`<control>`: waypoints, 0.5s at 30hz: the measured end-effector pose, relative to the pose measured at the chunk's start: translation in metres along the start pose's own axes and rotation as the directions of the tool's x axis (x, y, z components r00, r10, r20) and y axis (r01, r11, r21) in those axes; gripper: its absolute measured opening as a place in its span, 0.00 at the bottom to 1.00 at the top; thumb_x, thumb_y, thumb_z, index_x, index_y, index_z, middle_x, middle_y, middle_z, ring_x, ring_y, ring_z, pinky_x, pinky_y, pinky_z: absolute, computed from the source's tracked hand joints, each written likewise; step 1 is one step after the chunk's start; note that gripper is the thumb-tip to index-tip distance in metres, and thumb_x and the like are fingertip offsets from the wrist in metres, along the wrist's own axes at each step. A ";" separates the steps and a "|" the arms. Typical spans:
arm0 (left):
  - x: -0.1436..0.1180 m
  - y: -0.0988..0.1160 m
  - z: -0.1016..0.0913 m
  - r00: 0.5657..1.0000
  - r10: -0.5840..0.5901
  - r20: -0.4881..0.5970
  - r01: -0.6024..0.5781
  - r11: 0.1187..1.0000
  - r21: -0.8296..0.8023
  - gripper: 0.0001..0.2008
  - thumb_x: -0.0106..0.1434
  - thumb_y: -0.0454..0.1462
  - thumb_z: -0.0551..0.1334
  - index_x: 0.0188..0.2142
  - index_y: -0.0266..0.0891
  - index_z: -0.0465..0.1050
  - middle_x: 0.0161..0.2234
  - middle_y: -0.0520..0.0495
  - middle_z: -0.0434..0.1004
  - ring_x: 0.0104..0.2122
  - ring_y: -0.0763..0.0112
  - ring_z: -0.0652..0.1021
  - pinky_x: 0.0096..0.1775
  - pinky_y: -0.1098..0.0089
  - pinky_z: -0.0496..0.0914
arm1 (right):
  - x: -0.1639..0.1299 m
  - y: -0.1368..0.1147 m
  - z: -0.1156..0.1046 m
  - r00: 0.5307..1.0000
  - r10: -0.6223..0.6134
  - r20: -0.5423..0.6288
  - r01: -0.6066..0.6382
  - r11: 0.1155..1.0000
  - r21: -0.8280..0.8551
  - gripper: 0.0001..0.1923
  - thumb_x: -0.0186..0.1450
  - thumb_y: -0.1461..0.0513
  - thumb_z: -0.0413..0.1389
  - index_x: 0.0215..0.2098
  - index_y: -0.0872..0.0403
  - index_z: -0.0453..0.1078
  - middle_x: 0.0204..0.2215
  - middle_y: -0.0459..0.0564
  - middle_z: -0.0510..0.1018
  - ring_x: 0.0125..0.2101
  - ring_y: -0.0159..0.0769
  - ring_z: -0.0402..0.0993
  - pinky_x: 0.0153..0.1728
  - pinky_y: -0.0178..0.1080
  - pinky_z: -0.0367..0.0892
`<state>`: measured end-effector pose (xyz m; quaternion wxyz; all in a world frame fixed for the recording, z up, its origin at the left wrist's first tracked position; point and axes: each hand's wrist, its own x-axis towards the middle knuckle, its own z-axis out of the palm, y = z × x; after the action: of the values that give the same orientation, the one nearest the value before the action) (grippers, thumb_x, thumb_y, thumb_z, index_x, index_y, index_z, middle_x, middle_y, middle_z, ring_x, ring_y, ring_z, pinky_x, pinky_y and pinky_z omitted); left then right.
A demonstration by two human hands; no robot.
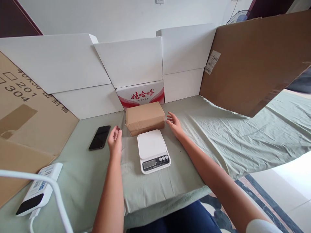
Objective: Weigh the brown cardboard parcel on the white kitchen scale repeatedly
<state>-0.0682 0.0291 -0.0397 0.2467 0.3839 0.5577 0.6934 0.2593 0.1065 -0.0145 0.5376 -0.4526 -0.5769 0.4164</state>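
Note:
A closed brown cardboard box [145, 118] lies behind a white digital kitchen scale [152, 145], whose display and buttons face me. My right hand [174, 124] is just off the box's right end, fingers spread and holding nothing. To the left of the box and scale, my left hand [115, 139] hovers with its fingers loosely curled and nothing visible in them. Between that hand and the left side lies a black smartphone [99, 137], flat on the green cloth. Neither hand visibly touches the box or the scale.
White boxes [131, 63] and a red-and-white printed carton [142, 95] line the back. Large cardboard boxes stand at the left [29, 106] and right [252, 61]. A white power strip [40, 189] and a white cable [57, 194] are at front left. Green cloth [160, 187] covers the table.

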 end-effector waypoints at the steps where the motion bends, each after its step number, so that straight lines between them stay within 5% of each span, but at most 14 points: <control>1: -0.003 0.002 0.005 1.000 -0.027 0.014 0.027 0.999 -0.021 0.29 0.63 0.46 0.68 0.61 0.38 0.70 0.65 0.32 0.69 0.65 0.54 0.70 0.66 0.53 0.62 | 0.000 0.002 0.002 1.000 0.001 0.018 -0.001 1.000 -0.006 0.34 0.59 0.55 0.59 0.64 0.48 0.66 0.58 0.56 0.75 0.57 0.50 0.73 0.59 0.55 0.69; 9: -0.017 0.015 0.029 0.967 -0.097 0.235 0.097 0.995 0.012 0.28 0.60 0.40 0.70 0.59 0.37 0.72 0.63 0.36 0.73 0.65 0.56 0.71 0.67 0.56 0.60 | 0.000 0.014 0.018 0.990 -0.059 0.130 0.055 0.998 0.036 0.33 0.57 0.56 0.63 0.61 0.47 0.67 0.59 0.54 0.75 0.56 0.48 0.74 0.57 0.54 0.72; 15: -0.016 0.010 0.030 0.964 -0.103 0.244 0.098 0.995 0.033 0.33 0.57 0.39 0.72 0.61 0.35 0.70 0.61 0.32 0.74 0.63 0.55 0.73 0.65 0.55 0.62 | 0.000 0.018 0.022 0.986 -0.096 0.140 0.088 0.994 0.058 0.34 0.56 0.56 0.64 0.60 0.47 0.64 0.56 0.54 0.73 0.50 0.44 0.75 0.51 0.51 0.76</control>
<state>-0.0332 0.0315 -0.0315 0.3448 0.4402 0.5487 0.6215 0.2383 0.1114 -0.0333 0.5253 -0.3805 -0.6232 0.4370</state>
